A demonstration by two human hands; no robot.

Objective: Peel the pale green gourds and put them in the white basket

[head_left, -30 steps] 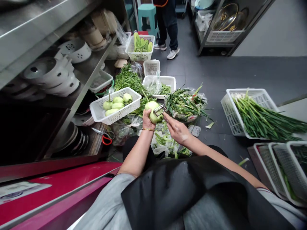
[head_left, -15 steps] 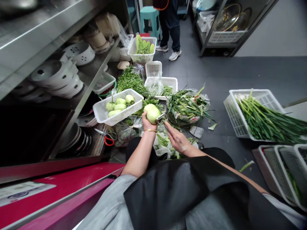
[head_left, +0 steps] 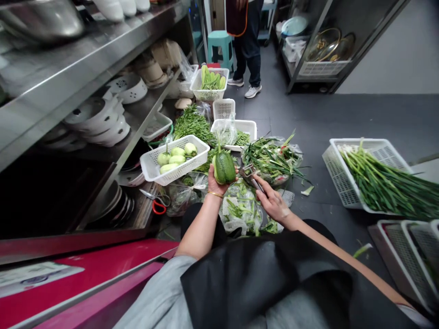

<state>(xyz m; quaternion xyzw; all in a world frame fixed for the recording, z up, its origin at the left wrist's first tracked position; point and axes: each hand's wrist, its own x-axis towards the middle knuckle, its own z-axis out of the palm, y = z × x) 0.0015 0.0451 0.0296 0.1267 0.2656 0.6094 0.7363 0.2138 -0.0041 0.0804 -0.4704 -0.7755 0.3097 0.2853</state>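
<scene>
My left hand is wrapped round a green squash, held up in front of me. Dark green skin covers the side towards me, and a pale peeled strip shows on its left edge. In my right hand is a peeler, its head just right of the squash and apart from it. Below the hands lie green peelings on plastic. To the left, a white basket holds several pale peeled squashes.
Leafy greens and a heap of scallion trimmings lie ahead. Scallions fill a white basket on the right. Red-handled scissors rest near the left shelf. Another person stands beyond, by a teal stool.
The squash has turned from its pale peeled side to its dark green side. My right hand and the peeler have drawn away to the right and down.
</scene>
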